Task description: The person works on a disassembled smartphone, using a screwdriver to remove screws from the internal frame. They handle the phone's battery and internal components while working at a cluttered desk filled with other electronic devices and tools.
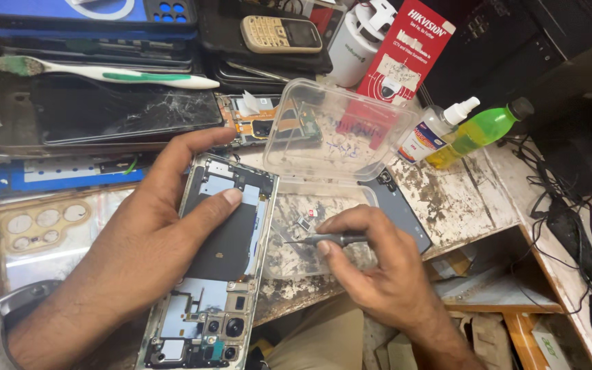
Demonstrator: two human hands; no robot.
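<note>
An opened phone (217, 274) is held at the middle of the bench by the left hand (145, 253), with the fingers spread flat and pressed on its dark inner cover. The back of the phone is already off, so the black plate and the camera lenses at 6 o'clock can be seen. The inner plates are still in place, so it looks as if much of the opening work is left. A small screwdriver (327, 239) is pinched in the closed fingers of the right hand (371, 267), at 3 o'clock from the phone. Its tip is pointed at a clear plastic tray (310, 236), where a few tiny parts are lying. A clear plastic lid (340, 130) is leaned up at 12 o'clock from the tray. A cracked phone screen (128, 113) and a toothbrush (104, 72) are kept at 10 o'clock. A spray bottle (436, 130) and a green bottle (481, 130) are stood at 2 o'clock.
</note>
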